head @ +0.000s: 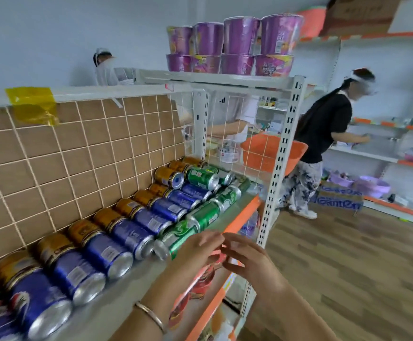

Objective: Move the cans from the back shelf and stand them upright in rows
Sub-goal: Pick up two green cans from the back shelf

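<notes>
Cans stand in rows on the grey shelf (pixel 126 289): gold cans (pixel 52 244) along the wire-mesh back, blue cans (pixel 131 236) in front of them, green cans (pixel 203 214) toward the orange front edge. Further along, a gold can (pixel 168 177) and a green can (pixel 200 178) sit on top of the rows. My left hand (pixel 195 249), a bangle on its wrist, hovers with relaxed fingers beside the nearest green can (pixel 176 238) and holds nothing. My right hand (pixel 247 257) hovers close by over the shelf's front edge, fingers loosely spread, empty.
Purple noodle cups (pixel 235 48) are stacked on the shelf above. A white slotted upright (pixel 281 153) ends the unit at right. A person in a black top (pixel 326 134) stands at another shelf across the wooden floor; an orange basin (pixel 272 153) shows behind the mesh.
</notes>
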